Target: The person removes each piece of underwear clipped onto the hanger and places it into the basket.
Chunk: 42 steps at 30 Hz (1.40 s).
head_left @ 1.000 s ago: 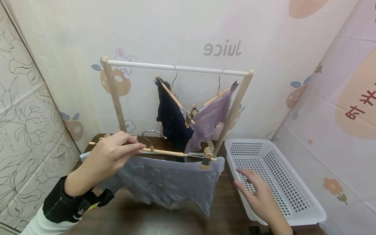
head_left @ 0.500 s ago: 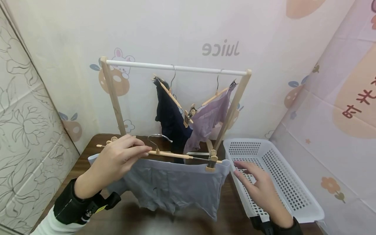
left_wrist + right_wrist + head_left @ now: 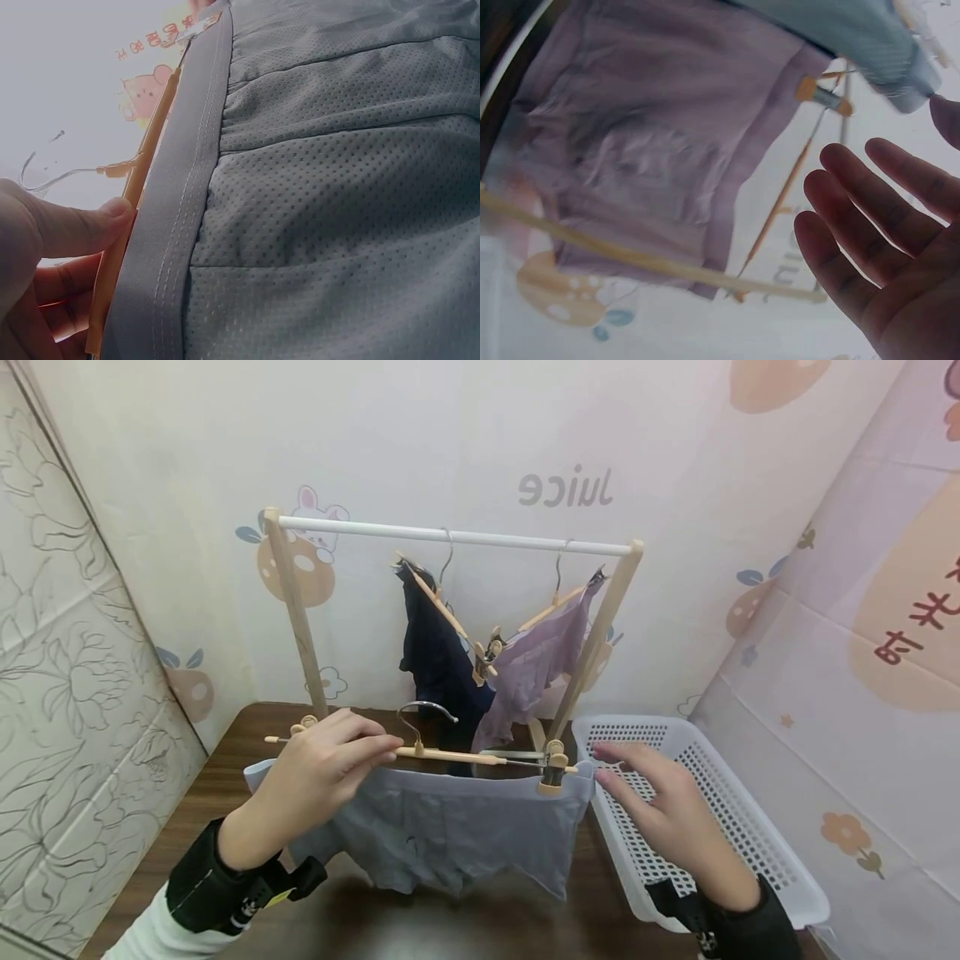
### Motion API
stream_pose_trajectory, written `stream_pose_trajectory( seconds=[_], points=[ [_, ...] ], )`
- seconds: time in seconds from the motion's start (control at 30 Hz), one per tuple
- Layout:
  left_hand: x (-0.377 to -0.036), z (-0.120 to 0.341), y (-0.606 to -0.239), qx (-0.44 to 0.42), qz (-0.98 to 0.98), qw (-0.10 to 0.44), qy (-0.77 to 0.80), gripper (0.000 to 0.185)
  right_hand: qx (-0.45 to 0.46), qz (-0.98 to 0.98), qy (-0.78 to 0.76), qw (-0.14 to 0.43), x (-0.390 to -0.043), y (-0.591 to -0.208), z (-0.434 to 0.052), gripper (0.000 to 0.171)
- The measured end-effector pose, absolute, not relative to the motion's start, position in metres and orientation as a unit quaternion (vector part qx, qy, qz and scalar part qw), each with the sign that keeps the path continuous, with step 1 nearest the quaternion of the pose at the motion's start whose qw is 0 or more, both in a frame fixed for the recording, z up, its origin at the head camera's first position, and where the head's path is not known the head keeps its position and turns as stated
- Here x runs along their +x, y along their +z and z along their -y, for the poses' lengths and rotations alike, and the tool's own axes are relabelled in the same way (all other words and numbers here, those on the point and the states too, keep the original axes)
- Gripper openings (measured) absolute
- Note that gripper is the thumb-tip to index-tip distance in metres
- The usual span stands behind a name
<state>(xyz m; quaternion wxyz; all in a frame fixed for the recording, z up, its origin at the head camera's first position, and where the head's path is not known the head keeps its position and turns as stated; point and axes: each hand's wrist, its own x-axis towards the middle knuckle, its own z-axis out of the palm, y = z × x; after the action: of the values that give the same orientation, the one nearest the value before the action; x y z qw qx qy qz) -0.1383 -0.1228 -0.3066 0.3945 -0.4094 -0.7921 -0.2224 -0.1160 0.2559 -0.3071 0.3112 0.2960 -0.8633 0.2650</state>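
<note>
Left hand (image 3: 322, 777) pinches the bar of a pale wooden clip hanger with a metal hook (image 3: 450, 753), thumb and fingers clamped on it. Grey mesh boxer shorts (image 3: 450, 831) hang from the hanger's clips above the dark wooden table (image 3: 217, 793), in front of the small wooden garment rack with a white rail (image 3: 450, 537). Right hand (image 3: 660, 810) hovers, fingers straight and slightly spread, just beside the hanger's right clip, over the white perforated plastic basket (image 3: 750, 852). Navy shorts (image 3: 435, 660) and lilac shorts (image 3: 532, 664) hang on the rail.
</note>
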Motion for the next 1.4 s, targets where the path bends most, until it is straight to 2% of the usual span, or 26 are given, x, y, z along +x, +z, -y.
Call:
stream_pose_trajectory(
  seconds=[0.13, 0.27, 0.33, 0.37, 0.83, 1.4],
  points=[
    [-0.138, 0.12, -0.307, -0.406, 0.797, 0.391, -0.216, 0.037, 0.286, 0.879, 0.261, 0.277, -0.115, -0.293, -0.25, 0.031],
    [-0.137, 0.117, -0.308, -0.398, 0.801, 0.393, -0.213, 0.014, 0.274, 0.9, 0.255, 0.226, -0.116, -0.284, -0.239, 0.029],
    [-0.136, 0.116, -0.309, -0.396, 0.801, 0.395, -0.216, 0.017, 0.271, 0.903, 0.257, 0.212, -0.116, -0.283, -0.234, 0.03],
    [-0.135, 0.115, -0.309, -0.395, 0.8, 0.396, -0.218, 0.024, 0.271, 0.903, 0.261, 0.209, -0.116, -0.283, -0.231, 0.03],
    [-0.134, 0.108, -0.31, -0.394, 0.804, 0.39, -0.216, 0.022, 0.263, 0.893, 0.303, 0.206, -0.115, -0.281, -0.223, 0.023],
    [-0.134, 0.103, -0.303, -0.392, 0.809, 0.39, -0.199, 0.016, 0.247, 0.91, 0.285, 0.173, -0.117, -0.278, -0.226, 0.019]
  ],
)
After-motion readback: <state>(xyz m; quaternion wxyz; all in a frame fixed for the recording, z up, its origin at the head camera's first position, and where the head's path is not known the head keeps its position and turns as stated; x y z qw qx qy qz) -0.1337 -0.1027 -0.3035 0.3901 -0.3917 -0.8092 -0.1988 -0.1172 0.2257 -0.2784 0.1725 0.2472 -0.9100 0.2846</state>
